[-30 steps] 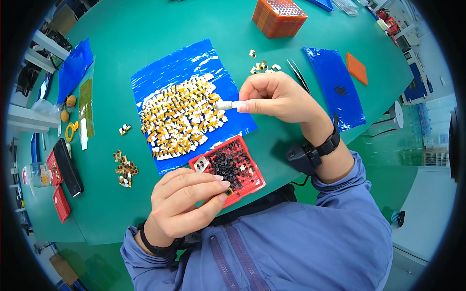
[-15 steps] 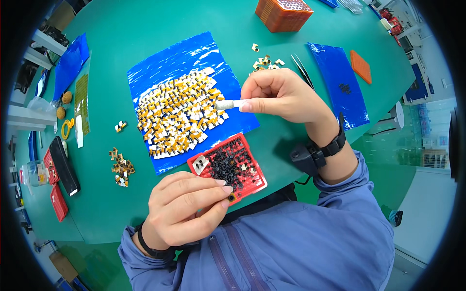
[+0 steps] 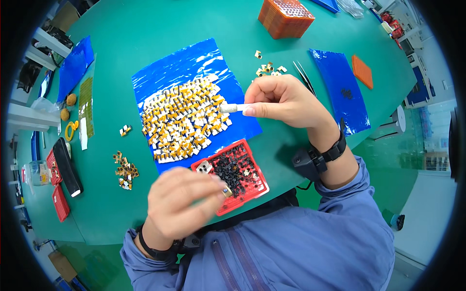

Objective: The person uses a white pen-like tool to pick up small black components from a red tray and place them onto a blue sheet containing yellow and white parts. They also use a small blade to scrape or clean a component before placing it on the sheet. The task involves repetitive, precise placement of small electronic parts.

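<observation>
At our bench's (image 3: 111, 208) near edge, our left hand (image 3: 182, 203) pinches 1 gold piece (image 3: 226, 192) over the red tray (image 3: 248, 198); our right hand (image 3: 284, 104) grips 1 white stick (image 3: 235, 107).

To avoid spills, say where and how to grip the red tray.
Likely best pinched on the red tray's right rim, from the right: that raised edge is exposed, while the left hand overlaps the left edge and black pieces crowd the middle.

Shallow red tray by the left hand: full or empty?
Partly filled: small black parts cluster inside the shallow red tray, but bare red shows near its lower edge.
</observation>
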`<state>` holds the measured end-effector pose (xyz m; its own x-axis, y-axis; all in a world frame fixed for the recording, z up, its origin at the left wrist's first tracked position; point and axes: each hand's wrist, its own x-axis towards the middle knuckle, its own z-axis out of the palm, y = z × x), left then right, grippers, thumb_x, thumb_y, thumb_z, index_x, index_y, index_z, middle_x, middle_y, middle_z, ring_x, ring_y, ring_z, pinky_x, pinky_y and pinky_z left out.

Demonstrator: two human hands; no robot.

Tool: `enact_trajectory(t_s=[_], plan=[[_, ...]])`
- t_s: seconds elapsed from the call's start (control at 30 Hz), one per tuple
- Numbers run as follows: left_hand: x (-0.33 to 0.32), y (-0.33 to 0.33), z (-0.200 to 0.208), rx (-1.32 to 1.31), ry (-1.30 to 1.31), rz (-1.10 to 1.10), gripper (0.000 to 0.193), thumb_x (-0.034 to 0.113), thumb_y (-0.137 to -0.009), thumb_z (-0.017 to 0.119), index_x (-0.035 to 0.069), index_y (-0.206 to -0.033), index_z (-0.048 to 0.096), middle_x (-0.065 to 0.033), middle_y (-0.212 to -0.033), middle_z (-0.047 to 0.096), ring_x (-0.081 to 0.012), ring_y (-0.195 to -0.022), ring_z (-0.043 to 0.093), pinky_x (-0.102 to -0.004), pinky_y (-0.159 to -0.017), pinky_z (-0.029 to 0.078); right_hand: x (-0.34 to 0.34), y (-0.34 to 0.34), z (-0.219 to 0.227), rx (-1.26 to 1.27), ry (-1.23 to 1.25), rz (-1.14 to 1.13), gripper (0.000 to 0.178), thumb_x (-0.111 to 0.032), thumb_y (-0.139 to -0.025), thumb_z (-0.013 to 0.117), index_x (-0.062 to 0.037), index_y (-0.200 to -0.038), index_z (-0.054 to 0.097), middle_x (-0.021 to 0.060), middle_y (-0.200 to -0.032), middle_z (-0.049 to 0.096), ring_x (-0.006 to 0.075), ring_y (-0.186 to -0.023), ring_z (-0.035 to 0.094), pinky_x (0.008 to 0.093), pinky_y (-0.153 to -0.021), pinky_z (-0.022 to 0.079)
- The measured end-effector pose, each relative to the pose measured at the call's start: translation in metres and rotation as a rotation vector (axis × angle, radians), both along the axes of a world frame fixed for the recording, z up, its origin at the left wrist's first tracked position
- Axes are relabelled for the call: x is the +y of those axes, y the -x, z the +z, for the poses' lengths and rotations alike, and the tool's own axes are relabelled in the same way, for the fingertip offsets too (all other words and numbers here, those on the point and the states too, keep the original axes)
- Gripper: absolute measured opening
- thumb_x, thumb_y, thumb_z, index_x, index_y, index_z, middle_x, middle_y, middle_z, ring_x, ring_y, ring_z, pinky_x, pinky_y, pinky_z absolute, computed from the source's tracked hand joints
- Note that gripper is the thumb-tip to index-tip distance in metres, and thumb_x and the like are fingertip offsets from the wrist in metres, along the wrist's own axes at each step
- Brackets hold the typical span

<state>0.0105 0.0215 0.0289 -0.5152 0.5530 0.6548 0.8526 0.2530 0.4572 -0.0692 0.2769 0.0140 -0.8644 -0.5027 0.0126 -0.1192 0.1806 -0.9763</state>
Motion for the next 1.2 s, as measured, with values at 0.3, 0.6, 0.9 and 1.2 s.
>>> enact_trajectory(t_s=[0.3,0.6,0.9,1.2], plan=[[-0.005,0.030,-0.018,-0.427,0.052,0.387,0.009,0.002,-0.076,0.066,0.001,-0.080,0.058,-0.0097,-0.077,0.061,-0.0262,-0.074,0.058,-0.0330,-0.067,0.044,0.000,0.006,0.002,-0.004,0.075,-0.067,0.017,-0.017,-0.083,0.069,-0.0012,-0.079,0.063,-0.0043,-0.066,0.056,0.0019,-0.060,0.046,0.0195,-0.050,0.035],[0.017,0.040,-0.034,-0.236,0.290,0.388,0.011,0.008,-0.075,0.068,0.003,-0.079,0.058,-0.0110,-0.092,0.052,-0.0283,-0.090,0.050,-0.0371,-0.079,0.040,0.001,0.013,-0.010,0.079,0.061,-0.100,0.016,-0.017,-0.083,0.069,-0.0018,-0.081,0.064,-0.0042,-0.066,0.055,0.0016,-0.059,0.046,0.0191,-0.049,0.035],[0.017,0.040,-0.046,-0.280,0.273,0.445,0.013,0.002,-0.068,0.069,0.002,-0.075,0.057,-0.0146,-0.090,0.050,-0.0316,-0.089,0.048,-0.0396,-0.080,0.038,0.000,0.015,-0.015,0.289,0.043,-0.107,0.028,-0.027,-0.074,0.073,-0.0007,-0.073,0.064,0.0074,-0.064,0.063,0.0127,-0.058,0.058,0.0277,-0.054,0.046],[0.010,0.034,-0.025,-0.237,0.256,0.486,0.022,0.002,-0.073,0.065,0.003,-0.092,0.055,-0.0141,-0.099,0.051,-0.0299,-0.098,0.049,-0.0383,-0.089,0.037,0.005,0.016,-0.017,0.281,-0.001,-0.161,0.028,-0.028,-0.077,0.072,-0.0020,-0.075,0.062,0.0023,-0.062,0.060,0.0090,-0.057,0.054,0.0262,-0.051,0.042]])
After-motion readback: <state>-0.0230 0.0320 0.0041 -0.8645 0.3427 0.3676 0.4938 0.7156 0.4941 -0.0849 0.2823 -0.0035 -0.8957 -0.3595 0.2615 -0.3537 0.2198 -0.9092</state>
